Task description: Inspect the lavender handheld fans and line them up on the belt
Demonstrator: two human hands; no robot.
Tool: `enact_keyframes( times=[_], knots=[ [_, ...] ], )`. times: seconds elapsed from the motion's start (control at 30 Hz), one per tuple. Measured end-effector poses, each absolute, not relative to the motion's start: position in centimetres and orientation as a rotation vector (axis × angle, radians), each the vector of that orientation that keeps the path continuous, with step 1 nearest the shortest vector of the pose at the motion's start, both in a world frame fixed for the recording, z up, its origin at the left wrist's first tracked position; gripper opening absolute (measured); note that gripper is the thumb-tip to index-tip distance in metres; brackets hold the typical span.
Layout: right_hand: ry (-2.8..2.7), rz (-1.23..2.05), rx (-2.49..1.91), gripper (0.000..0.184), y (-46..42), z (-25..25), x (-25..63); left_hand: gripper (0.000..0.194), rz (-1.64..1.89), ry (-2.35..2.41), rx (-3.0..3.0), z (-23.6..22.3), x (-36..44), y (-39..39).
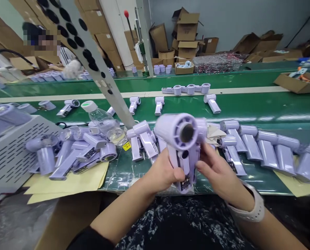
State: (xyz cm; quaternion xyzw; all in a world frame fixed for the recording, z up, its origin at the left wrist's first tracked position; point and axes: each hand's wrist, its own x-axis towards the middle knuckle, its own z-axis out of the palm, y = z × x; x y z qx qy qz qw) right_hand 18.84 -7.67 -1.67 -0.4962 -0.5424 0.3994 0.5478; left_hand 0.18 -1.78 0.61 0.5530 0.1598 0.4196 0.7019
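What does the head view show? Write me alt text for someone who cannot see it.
A person's left hand holds a lilac, barrel-topped handheld device, its handle open on electronic parts, with the right hand close beside it. Similar devices lie on the green workbench to both sides; cardboard boxes are stacked behind.

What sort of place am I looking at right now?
Probably a factory assembly line: many matching lilac device bodies lie along a long green work surface, perhaps a conveyor, with cardboard boxes stacked beyond.
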Motion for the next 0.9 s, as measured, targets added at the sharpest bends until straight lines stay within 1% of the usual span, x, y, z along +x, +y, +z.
enact_keyframes(
  times=[0.07, 0.13, 0.17, 0.3, 0.37, 0.43, 0.5, 0.6, 0.67, 0.73, 0.8, 0.87, 0.9],
  knots=[
    [-1.156, 1.1, -1.034, 0.043, -7.5, -1.3, 18.5, 0.076, 0.878, 0.399, 1.254, 0.4, 0.4, -2.3],
    [-0.992, 1.168, -0.969, 0.039, -7.6, -0.9, 18.5, 0.076, 0.881, 0.489, 1.169, 0.4, 0.5, -2.5],
    [-0.929, 1.194, -0.948, 0.042, -7.8, -0.8, 18.5, 0.073, 0.876, 0.529, 1.109, 0.5, 0.4, -2.5],
    [-0.845, 1.304, -0.899, 0.059, -8.7, -0.2, 18.9, 0.046, 0.838, 0.586, 0.928, 1.3, -0.1, -2.4],
    [-0.839, 1.325, -0.917, 0.065, -9.0, 0.0, 19.1, 0.044, 0.763, 0.515, 0.896, 1.9, -0.6, -2.4],
    [-0.836, 1.318, -0.961, 0.066, -9.3, 0.3, 19.3, 0.045, 0.679, 0.438, 0.885, 2.4, -1.1, -2.5],
    [-0.837, 1.315, -1.011, 0.055, -9.5, 0.6, 19.5, 0.044, 0.642, 0.415, 0.894, 2.7, -1.4, -2.7],
    [-0.807, 1.341, -1.004, 0.031, -9.5, 1.1, 19.4, 0.042, 0.696, 0.451, 0.917, 2.7, -1.2, -2.8],
    [-0.756, 1.39, -0.934, 0.025, -9.3, 1.6, 19.0, 0.042, 0.734, 0.451, 0.912, 2.4, -0.7, -2.7],
    [-0.726, 1.445, -0.87, 0.031, -9.0, 2.0, 18.3, 0.047, 0.725, 0.423, 0.881, 1.9, -0.2, -2.5],
    [-0.738, 1.482, -0.863, 0.043, -8.9, 2.3, 17.7, 0.051, 0.693, 0.412, 0.849, 1.6, 0.2, -2.4],
    [-0.747, 1.473, -0.892, 0.048, -8.9, 2.3, 17.5, 0.045, 0.698, 0.439, 0.831, 1.4, 0.3, -2.2],
    [-0.744, 1.452, -0.912, 0.045, -8.9, 2.2, 17.6, 0.04, 0.703, 0.452, 0.822, 1.4, 0.2, -2.1]
  ],
)
